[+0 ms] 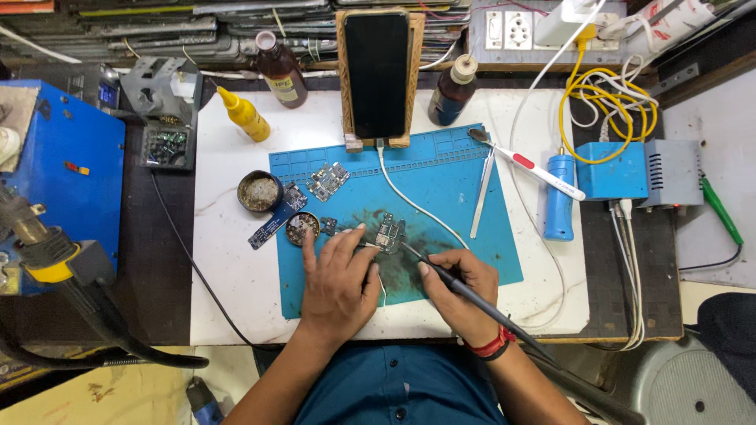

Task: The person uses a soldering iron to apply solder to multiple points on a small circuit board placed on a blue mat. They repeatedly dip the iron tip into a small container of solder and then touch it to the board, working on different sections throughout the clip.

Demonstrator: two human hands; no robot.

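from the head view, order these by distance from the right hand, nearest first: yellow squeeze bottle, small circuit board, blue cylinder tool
1. small circuit board, just up-left of the right hand, on the mat
2. blue cylinder tool, to the right, past the mat's edge
3. yellow squeeze bottle, far upper left

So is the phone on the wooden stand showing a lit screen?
No, the phone standing upright in the wooden stand has a dark, blank screen.

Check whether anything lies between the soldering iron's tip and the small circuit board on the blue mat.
Nothing visible does. The right hand holds the soldering iron with its tip at the circuit board, which the left hand steadies.
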